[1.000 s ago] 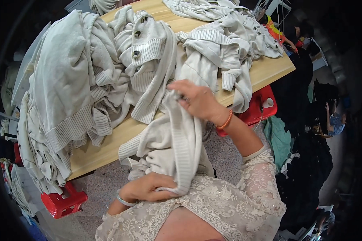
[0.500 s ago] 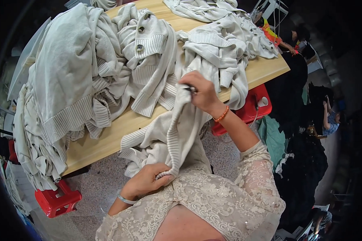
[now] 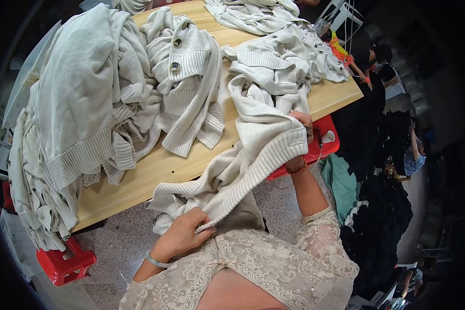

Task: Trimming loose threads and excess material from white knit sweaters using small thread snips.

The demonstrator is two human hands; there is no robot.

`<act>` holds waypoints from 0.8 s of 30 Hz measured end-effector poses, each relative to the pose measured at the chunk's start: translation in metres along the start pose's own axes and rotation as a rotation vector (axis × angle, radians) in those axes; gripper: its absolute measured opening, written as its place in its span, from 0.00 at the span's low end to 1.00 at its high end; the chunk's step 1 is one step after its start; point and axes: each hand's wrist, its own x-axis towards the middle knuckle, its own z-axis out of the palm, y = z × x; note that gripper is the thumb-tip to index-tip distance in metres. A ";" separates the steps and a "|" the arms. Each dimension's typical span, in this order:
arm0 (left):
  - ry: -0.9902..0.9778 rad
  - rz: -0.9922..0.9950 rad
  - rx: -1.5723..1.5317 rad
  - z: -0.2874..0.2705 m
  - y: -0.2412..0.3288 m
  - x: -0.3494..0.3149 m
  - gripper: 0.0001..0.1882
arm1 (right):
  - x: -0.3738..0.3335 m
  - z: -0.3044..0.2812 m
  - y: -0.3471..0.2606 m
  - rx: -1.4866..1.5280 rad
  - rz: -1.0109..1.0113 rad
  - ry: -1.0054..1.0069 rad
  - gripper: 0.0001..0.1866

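A cream knit cardigan (image 3: 248, 132) hangs over the table's near edge toward my lap, its wide ribbed band stretched slantwise between my hands. My left hand (image 3: 183, 232), with a pale bangle at the wrist, pinches the band's lower end close to my body. At the upper end, my right hand (image 3: 304, 123) is behind the knit, closed on it and holding it up. Most of its fingers are hidden by the fabric, and the small dark object seen in it earlier does not show now.
Beside it on the wooden table (image 3: 101, 204) lie a large heap of cream cardigans (image 3: 77, 98) at left, a buttoned one (image 3: 183, 67) in the middle and more at far right. Red stools (image 3: 67, 261) stand below, one holding a white cup (image 3: 328, 136). Dark cloth piles and other people are at right.
My right hand has moved right and slightly down, passing behind the knit and drawing the ribbed band out flat. My left hand has stayed near my lap, shifting slightly left.
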 end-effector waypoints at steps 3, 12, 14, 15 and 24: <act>0.113 0.143 0.075 0.000 0.000 0.006 0.13 | -0.001 -0.002 0.002 -0.005 0.119 -0.022 0.17; 0.233 -0.017 -0.665 -0.016 0.053 0.029 0.09 | 0.023 0.077 -0.059 -0.220 0.337 -0.693 0.21; 0.282 0.072 -0.908 -0.026 0.054 0.033 0.11 | 0.018 0.073 -0.075 -0.043 0.374 -0.565 0.15; 0.360 0.143 -0.996 -0.029 0.054 0.034 0.12 | 0.016 0.063 -0.087 0.064 0.502 -0.582 0.13; 0.336 0.507 -1.120 -0.031 0.110 0.064 0.13 | -0.053 0.054 -0.131 0.250 0.557 -0.421 0.16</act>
